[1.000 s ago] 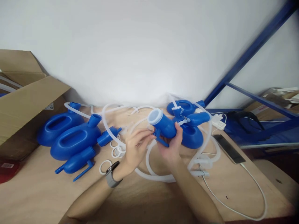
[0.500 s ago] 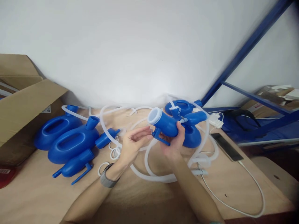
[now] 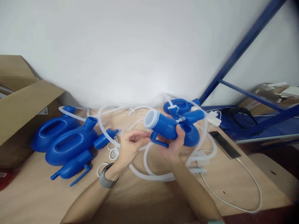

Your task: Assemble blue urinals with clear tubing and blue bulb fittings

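My right hand (image 3: pixel 176 141) is wrapped round a blue plastic urinal head (image 3: pixel 165 127) with a side handle, its wide mouth tilted up to the left. A pale ring (image 3: pixel 152 119) rims that mouth. My left hand (image 3: pixel 134 144) is closed in a pinch at the handle's upper corner, below the rim; whatever lies between its fingertips is too small to make out. Behind the right hand lie blue bottles (image 3: pixel 190 135) with a similar blue head (image 3: pixel 192 116). Several white rings (image 3: pixel 113 153) rest left of my left hand.
Two blue bottles (image 3: pixel 70 146) and two loose blue heads (image 3: pixel 76 165) lie on the left of the table (image 3: pixel 130 202). A cardboard box (image 3: pixel 28 105) stands beyond them. Clear hoses (image 3: pixel 156 178) loop across the middle. A phone (image 3: pixel 224 144) with a cable lies right, near a blue metal frame (image 3: pixel 245 43).
My left fingers have closed into a pinch and moved against the handle. The held head has shifted slightly left and down in view; the whole view has drifted a little too.
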Motion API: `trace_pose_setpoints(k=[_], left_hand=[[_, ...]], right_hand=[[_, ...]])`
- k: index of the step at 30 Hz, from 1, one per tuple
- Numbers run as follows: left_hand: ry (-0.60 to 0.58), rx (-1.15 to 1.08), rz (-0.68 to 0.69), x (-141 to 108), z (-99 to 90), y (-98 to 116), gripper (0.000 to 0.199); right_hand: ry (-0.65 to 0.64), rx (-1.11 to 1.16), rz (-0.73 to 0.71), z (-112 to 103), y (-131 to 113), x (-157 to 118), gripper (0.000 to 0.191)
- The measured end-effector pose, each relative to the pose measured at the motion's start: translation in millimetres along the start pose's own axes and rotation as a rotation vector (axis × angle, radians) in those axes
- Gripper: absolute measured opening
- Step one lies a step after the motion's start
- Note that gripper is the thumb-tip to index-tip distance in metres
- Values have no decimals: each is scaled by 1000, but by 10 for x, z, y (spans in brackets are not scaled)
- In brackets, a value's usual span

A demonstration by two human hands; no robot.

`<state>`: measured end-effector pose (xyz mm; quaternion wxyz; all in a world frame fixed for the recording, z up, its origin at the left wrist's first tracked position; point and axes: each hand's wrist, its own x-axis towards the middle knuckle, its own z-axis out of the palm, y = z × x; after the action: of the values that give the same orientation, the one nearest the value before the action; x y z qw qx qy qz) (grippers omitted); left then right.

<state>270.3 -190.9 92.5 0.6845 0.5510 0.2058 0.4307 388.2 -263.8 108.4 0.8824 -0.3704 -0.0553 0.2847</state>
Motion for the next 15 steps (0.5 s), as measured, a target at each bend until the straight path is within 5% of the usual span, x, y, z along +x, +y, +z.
trace_pose_setpoints(k=[4, 11, 15], left_hand=[[-5, -73, 12, -8, 23, 16, 24], [9, -81, 11, -40, 86, -8, 23], [77, 87, 173, -69, 102, 18, 11]], right_hand=[[-98, 6, -18, -2, -1, -67, 38], [40, -20, -26, -2, -16, -9, 42], [68, -53, -69, -1, -4, -6, 40]])
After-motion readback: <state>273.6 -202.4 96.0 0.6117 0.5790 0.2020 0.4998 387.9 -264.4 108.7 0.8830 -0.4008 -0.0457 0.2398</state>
